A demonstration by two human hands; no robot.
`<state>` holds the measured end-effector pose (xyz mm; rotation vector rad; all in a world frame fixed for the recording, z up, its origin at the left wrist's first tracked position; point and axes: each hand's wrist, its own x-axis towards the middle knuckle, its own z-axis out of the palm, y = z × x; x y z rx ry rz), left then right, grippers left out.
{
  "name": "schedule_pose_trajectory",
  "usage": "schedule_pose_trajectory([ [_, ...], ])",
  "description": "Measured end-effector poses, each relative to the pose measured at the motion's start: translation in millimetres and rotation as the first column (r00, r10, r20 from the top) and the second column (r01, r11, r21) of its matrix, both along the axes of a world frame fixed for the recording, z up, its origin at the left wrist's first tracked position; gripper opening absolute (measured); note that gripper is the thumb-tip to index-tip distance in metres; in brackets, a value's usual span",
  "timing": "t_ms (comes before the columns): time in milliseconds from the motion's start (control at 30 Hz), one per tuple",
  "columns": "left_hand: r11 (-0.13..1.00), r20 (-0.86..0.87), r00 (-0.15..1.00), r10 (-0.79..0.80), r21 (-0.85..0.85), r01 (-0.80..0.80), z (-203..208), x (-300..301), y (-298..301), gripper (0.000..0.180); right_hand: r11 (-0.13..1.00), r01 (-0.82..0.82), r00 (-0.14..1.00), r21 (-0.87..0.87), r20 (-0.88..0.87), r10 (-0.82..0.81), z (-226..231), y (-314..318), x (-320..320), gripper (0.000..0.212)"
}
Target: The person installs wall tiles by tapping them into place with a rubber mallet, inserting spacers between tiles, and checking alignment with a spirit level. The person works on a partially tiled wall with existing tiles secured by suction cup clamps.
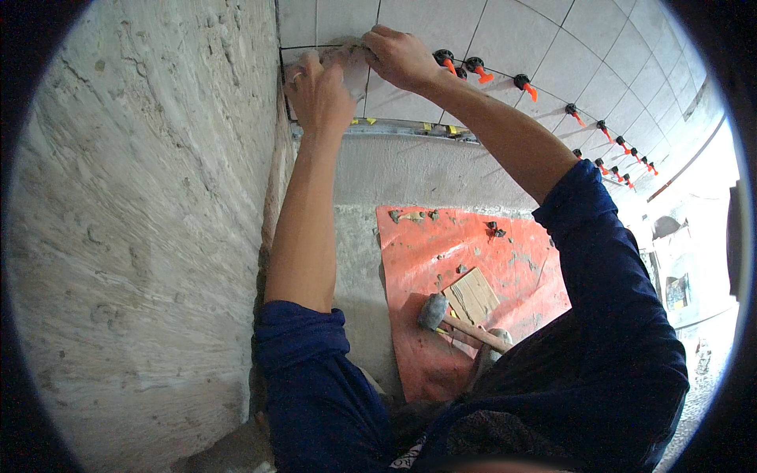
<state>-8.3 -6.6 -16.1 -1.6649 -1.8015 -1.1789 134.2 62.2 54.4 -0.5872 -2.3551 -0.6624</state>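
Note:
My left hand is at the left end of a wall of light grey tiles, close to the corner. Its fingers are curled, with the tips against the tile beside a dark joint. Slightly higher and to its right, my right hand also has bent fingers touching the surface. Between the hands shows a greyish, smeared patch at the joint. Whatever either hand pinches is too small or hidden to name. Black tile levelling clips with orange handles stick out of the joints right of my right hand.
Rough bare plaster wall rises at the left. Under the tiles runs a metal strip with yellow bits. Below lies a red sheet bearing a mallet, a wooden board and mortar crumbs. More clips line the joints rightward.

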Motion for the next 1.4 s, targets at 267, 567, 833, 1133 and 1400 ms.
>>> schedule_pose_trajectory([
  [267, 0.996, -0.069, 0.994, 0.087, -0.026, -0.089, 2.6, 3.5, -2.8, 0.051, 0.949, 0.314, 0.938, 0.026, 0.147, -0.314, 3.3, -19.2, -25.9, 0.024],
  [567, 0.966, -0.144, 0.976, 0.166, -0.177, -0.191, 7.1, 9.7, -15.5, 0.062, 0.954, 0.260, 0.963, -0.147, 0.116, -0.245, 16.9, -28.9, -10.8, 0.020],
  [833, 0.990, -0.073, 0.992, 0.103, -0.093, -0.109, 4.5, 6.4, -11.4, 0.063, 0.989, 0.122, 0.989, -0.085, 0.099, -0.113, 12.0, -11.7, -7.9, 0.019],
  [1133, 0.980, -0.111, 0.987, 0.120, -0.148, -0.136, 4.6, 6.5, -10.1, 0.062, 0.967, 0.254, 0.958, -0.035, 0.144, -0.247, 7.3, -15.9, -24.9, 0.021],
  [1400, 1.000, -0.001, 1.000, 0.016, 0.019, -0.015, -0.3, -3.6, -15.9, 0.058, 0.976, 0.194, 0.974, -0.101, -0.102, -0.204, -30.2, -81.6, 27.7, 0.020],
])
